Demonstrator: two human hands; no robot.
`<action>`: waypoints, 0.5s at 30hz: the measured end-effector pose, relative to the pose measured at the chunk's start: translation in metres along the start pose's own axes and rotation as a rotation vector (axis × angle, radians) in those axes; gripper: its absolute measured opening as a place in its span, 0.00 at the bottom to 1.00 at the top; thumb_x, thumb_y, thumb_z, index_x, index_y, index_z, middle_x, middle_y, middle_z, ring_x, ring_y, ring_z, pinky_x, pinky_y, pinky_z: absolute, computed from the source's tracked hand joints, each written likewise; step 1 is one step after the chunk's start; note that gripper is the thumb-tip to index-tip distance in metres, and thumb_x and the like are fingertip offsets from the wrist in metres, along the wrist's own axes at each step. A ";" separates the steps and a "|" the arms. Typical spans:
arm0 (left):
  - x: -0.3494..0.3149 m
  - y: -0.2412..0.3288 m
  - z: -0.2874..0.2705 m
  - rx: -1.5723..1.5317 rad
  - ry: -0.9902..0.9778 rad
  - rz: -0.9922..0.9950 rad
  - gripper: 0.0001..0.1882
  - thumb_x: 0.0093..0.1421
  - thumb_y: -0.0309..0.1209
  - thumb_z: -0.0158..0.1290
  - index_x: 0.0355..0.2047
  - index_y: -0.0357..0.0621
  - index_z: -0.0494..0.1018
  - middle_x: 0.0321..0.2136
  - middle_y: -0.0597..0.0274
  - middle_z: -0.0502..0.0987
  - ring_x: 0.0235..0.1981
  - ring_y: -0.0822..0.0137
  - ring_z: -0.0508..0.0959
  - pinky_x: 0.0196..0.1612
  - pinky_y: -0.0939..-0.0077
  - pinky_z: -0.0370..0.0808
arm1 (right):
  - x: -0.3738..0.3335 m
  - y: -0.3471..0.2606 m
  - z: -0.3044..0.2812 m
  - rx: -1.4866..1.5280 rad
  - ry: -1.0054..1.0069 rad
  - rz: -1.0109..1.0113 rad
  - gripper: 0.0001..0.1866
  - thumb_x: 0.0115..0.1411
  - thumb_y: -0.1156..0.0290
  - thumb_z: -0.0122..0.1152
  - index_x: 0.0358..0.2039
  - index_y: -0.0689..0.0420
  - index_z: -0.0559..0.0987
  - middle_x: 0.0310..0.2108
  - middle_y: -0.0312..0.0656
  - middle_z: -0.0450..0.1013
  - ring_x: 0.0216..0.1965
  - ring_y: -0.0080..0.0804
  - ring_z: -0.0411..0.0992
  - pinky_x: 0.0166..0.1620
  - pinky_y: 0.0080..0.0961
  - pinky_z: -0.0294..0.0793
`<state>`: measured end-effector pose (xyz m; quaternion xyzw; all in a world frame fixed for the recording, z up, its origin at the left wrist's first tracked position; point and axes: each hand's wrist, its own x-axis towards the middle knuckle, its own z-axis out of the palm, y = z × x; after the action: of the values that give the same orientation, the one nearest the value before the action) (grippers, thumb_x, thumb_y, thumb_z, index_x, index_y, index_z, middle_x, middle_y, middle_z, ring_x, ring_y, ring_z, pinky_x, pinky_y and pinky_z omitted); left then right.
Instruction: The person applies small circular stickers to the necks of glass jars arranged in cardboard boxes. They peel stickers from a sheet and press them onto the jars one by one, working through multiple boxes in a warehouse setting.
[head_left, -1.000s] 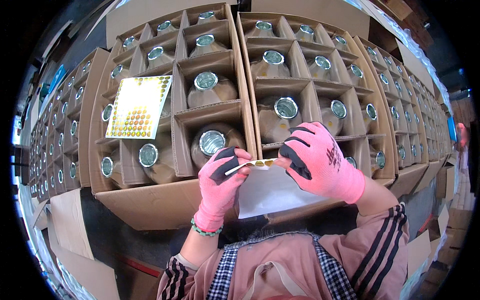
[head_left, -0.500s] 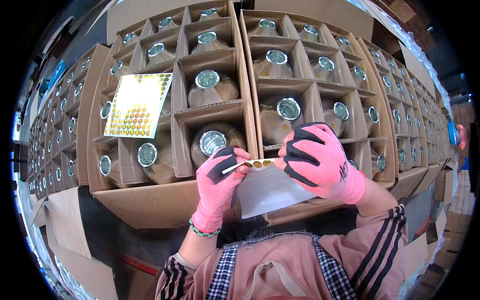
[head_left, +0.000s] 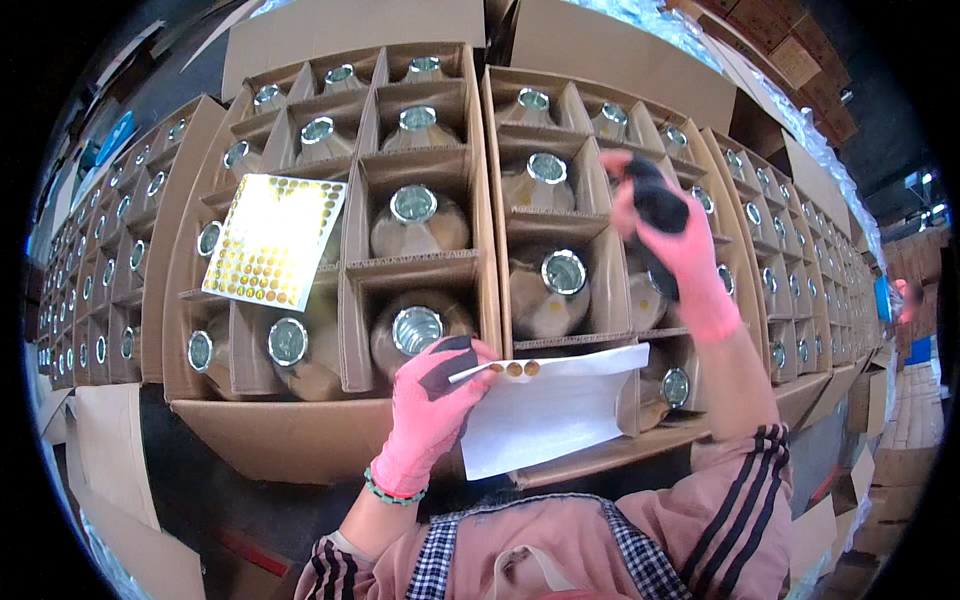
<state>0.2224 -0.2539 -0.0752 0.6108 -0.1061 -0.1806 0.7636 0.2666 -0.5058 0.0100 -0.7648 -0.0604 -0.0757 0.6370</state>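
Both my hands wear pink gloves with black fingertips. My left hand (head_left: 440, 395) is closed on a white sticker sheet (head_left: 545, 410), which has a few round gold stickers along its upper edge. The sheet hangs over the near edge of the right divided carton (head_left: 500, 240). Blurred by motion, my right hand (head_left: 668, 225) is over that carton's middle compartments; whether its fingers hold anything cannot be made out. Round-bodied glass bottles with shiny rims fill the compartments, including one glass bottle (head_left: 550, 290) left of my right hand and another glass bottle (head_left: 415, 330) above my left.
A second sheet of gold stickers (head_left: 275, 240) lies across the dividers of the left carton (head_left: 290, 440). More cartons of bottles stand in rows at far left (head_left: 110, 260) and far right (head_left: 790, 230). Raised cardboard flaps (head_left: 350, 40) edge the back.
My right hand has left the sheet's edge and moved up and away over the right carton. The left hand keeps the sheet. The view has shifted slightly.
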 end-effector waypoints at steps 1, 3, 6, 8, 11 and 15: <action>0.001 -0.001 0.000 0.002 0.006 0.004 0.07 0.47 0.21 0.55 0.29 0.35 0.74 0.32 0.65 0.72 0.31 0.76 0.69 0.34 0.84 0.66 | 0.026 0.016 -0.015 -0.078 0.016 -0.068 0.17 0.49 0.78 0.57 0.42 0.61 0.71 0.28 0.32 0.71 0.32 0.16 0.67 0.41 0.15 0.65; 0.003 -0.002 0.004 -0.006 0.001 0.007 0.07 0.47 0.21 0.55 0.29 0.35 0.74 0.32 0.66 0.72 0.31 0.77 0.70 0.34 0.84 0.66 | 0.080 0.059 -0.046 -0.067 0.217 -0.077 0.19 0.48 0.75 0.61 0.42 0.61 0.71 0.28 0.32 0.72 0.32 0.17 0.67 0.41 0.15 0.65; 0.007 -0.004 0.007 0.065 -0.027 0.049 0.07 0.46 0.22 0.55 0.28 0.35 0.74 0.29 0.63 0.73 0.30 0.72 0.71 0.34 0.81 0.67 | 0.153 0.107 -0.077 -0.541 0.235 -0.089 0.13 0.42 0.63 0.66 0.30 0.53 0.78 0.38 0.38 0.71 0.40 0.32 0.68 0.47 0.27 0.65; 0.010 -0.003 0.006 0.154 -0.029 0.098 0.07 0.45 0.24 0.55 0.27 0.35 0.73 0.27 0.60 0.74 0.29 0.68 0.71 0.34 0.78 0.67 | 0.181 0.121 -0.070 -0.868 0.194 -0.123 0.11 0.41 0.60 0.64 0.27 0.48 0.79 0.47 0.42 0.65 0.48 0.42 0.62 0.51 0.33 0.61; 0.010 0.001 0.004 0.086 -0.025 0.065 0.06 0.45 0.22 0.56 0.24 0.33 0.73 0.29 0.61 0.72 0.29 0.73 0.69 0.33 0.82 0.65 | 0.207 0.121 -0.029 -1.361 0.048 -0.120 0.12 0.43 0.57 0.60 0.28 0.47 0.79 0.51 0.40 0.62 0.52 0.46 0.57 0.54 0.39 0.58; 0.012 -0.001 0.003 0.191 -0.054 0.127 0.06 0.43 0.21 0.56 0.24 0.33 0.73 0.27 0.58 0.74 0.28 0.70 0.71 0.32 0.80 0.66 | 0.231 0.133 -0.014 -1.605 -0.312 -0.015 0.16 0.44 0.60 0.58 0.33 0.52 0.77 0.49 0.42 0.62 0.53 0.47 0.56 0.53 0.41 0.59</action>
<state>0.2325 -0.2617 -0.0758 0.6676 -0.1816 -0.1375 0.7088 0.5179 -0.5444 -0.0709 -0.9894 -0.0806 0.0071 -0.1207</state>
